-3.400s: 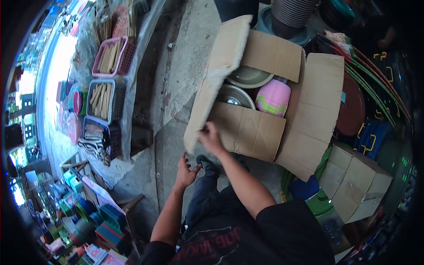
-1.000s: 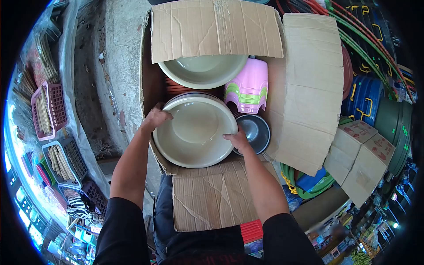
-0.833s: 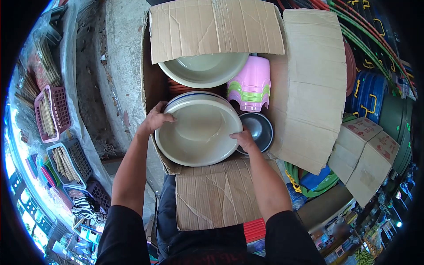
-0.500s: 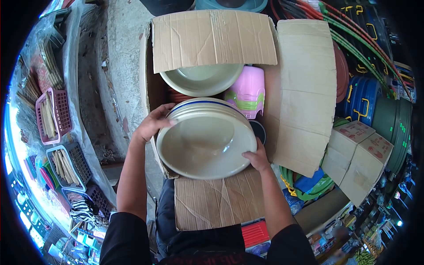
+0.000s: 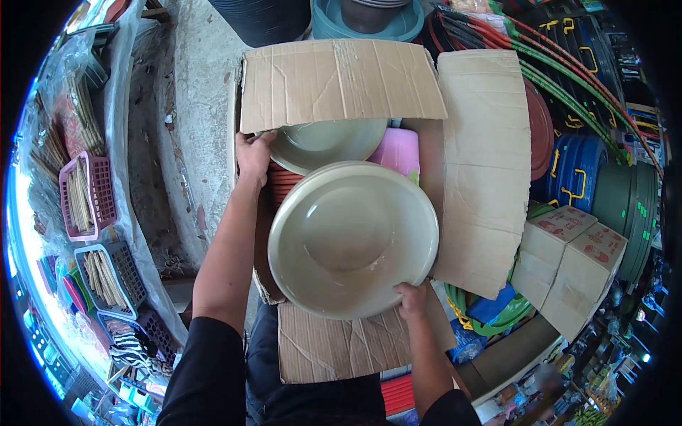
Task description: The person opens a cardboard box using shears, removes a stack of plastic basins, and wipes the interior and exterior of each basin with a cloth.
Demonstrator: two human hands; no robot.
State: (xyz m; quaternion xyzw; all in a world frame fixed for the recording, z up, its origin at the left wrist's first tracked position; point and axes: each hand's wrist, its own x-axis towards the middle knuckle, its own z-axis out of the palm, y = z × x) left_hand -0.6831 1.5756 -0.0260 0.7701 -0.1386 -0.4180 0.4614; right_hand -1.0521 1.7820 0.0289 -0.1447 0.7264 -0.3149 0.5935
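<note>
A large beige plastic basin (image 5: 352, 241), apparently the top one of a stack, sits tilted over the front of an open cardboard box (image 5: 432, 153). My right hand (image 5: 412, 299) grips its near right rim, thumb on top and fingers underneath. At the box's left wall, my left hand (image 5: 253, 157) reaches beside a second beige basin (image 5: 327, 145), which is partly covered by the back flap (image 5: 341, 82). The left thumb and fingers are apart, their tips close to that basin's rim and partly under the flap. Below it show stacked red-orange items (image 5: 284, 186) and a pink plastic item (image 5: 398, 150).
A wide side flap (image 5: 483, 170) spreads right. Beyond it stand two small cartons (image 5: 568, 263) and blue tubs (image 5: 575, 170) with yellow handles. Baskets of sticks (image 5: 89, 195) line the left side. Dark buckets (image 5: 263, 18) and a teal tub (image 5: 327, 25) stand behind the box.
My left hand has let go of the front basin stack and moved back to the rear basin. The front basin has swung toward me and right, still held by my right hand.
</note>
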